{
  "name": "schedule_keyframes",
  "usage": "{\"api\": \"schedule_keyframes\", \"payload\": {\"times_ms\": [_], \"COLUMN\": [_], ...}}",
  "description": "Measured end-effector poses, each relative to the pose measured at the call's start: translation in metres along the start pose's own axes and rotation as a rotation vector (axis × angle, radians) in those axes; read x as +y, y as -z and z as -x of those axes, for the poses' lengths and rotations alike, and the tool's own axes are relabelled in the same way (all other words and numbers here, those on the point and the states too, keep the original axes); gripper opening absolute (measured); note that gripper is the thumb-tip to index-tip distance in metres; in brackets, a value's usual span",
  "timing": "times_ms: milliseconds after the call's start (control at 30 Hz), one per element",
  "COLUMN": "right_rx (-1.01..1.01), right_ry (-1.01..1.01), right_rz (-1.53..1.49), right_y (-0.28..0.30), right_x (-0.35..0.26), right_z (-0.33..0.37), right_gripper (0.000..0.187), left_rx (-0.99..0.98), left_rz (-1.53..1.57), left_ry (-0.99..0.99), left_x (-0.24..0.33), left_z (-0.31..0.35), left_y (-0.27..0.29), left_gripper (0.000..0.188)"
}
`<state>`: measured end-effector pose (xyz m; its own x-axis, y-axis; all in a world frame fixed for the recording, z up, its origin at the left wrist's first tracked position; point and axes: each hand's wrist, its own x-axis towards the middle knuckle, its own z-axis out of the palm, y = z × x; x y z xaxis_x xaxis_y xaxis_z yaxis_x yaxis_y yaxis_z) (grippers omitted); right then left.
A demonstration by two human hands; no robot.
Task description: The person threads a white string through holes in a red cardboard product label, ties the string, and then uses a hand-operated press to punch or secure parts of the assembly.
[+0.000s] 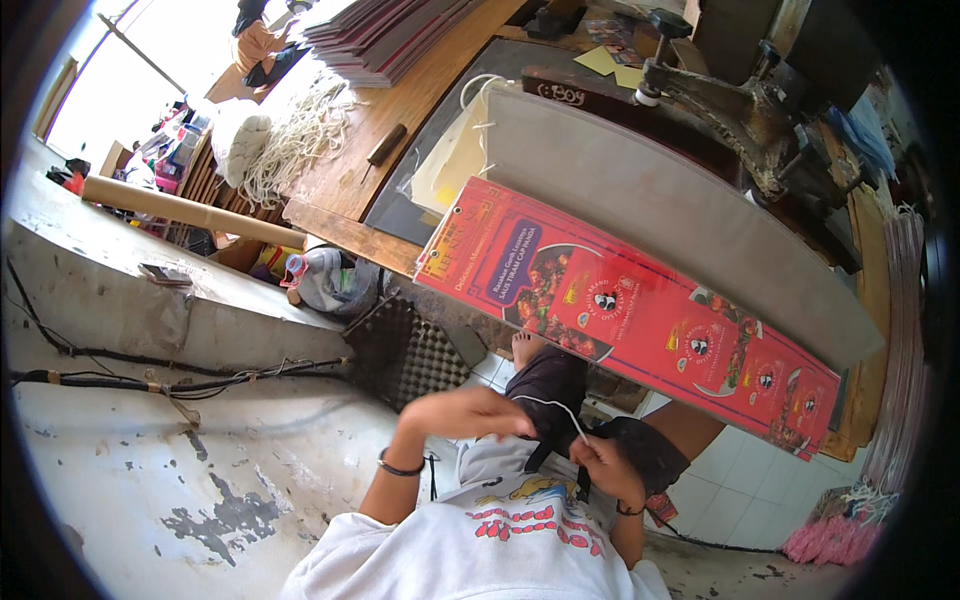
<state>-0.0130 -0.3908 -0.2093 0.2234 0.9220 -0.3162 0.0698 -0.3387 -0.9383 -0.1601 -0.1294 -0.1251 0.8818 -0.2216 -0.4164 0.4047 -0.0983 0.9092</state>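
A short white cord point(552, 404) arcs between my two hands in front of my lap. My right hand point(608, 470) is closed, pinching its lower end. My left hand point(468, 412) hovers beside the other end, fingers stretched toward the right and slightly blurred; I see nothing held in it. Just beyond my hands, a long red printed board point(620, 310) with pictures of food lies at the bench edge, with punched holes at its left end. Behind it rests a long grey board point(680, 180) with white cord through its left end.
An awl point(384, 150) lies on the wooden bench point(350, 190), near a heap of white cords point(305, 135) and a stack of boards point(385, 40). A rusty metal machine point(735, 110) stands at the back right. Pink cord bundles point(830, 540) hang at right. Cables point(200, 380) run along the left wall.
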Motion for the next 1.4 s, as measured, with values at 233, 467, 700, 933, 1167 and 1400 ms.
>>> {"api": "schedule_keyframes", "payload": {"times_ms": [233, 467, 700, 933, 1167, 1400], "right_rx": [-0.009, -0.186, 0.072, 0.246, 0.173, 0.234], "right_ry": [0.002, -0.021, -0.092, -0.216, -0.247, -0.226], "right_rz": [0.041, 0.017, -0.228, -0.3, -0.322, -0.305], "right_y": [-0.004, 0.019, 0.028, 0.031, 0.016, 0.024], "right_x": [-0.03, -0.012, 0.018, 0.022, 0.034, 0.04], "right_z": [-0.024, -0.002, 0.008, -0.007, -0.002, -0.007], "right_gripper": [0.036, 0.04, 0.045, 0.047, 0.043, 0.04], "left_rx": [0.38, 0.817, 1.642, 1.477, 1.323, 1.197], "left_rz": [0.493, 1.198, 0.533, -1.073, -1.085, -1.008], "left_ry": [-0.141, -0.401, -0.558, -0.097, -0.049, -0.48], "left_x": [-0.072, -0.063, -0.015, 0.083, 0.085, 0.086], "left_z": [-0.067, -0.025, 0.007, 0.004, -0.002, -0.002], "left_y": [-0.058, -0.001, 0.005, 0.018, 0.01, -0.018], "left_gripper": [0.043, 0.029, 0.033, 0.076, 0.067, 0.04]}}
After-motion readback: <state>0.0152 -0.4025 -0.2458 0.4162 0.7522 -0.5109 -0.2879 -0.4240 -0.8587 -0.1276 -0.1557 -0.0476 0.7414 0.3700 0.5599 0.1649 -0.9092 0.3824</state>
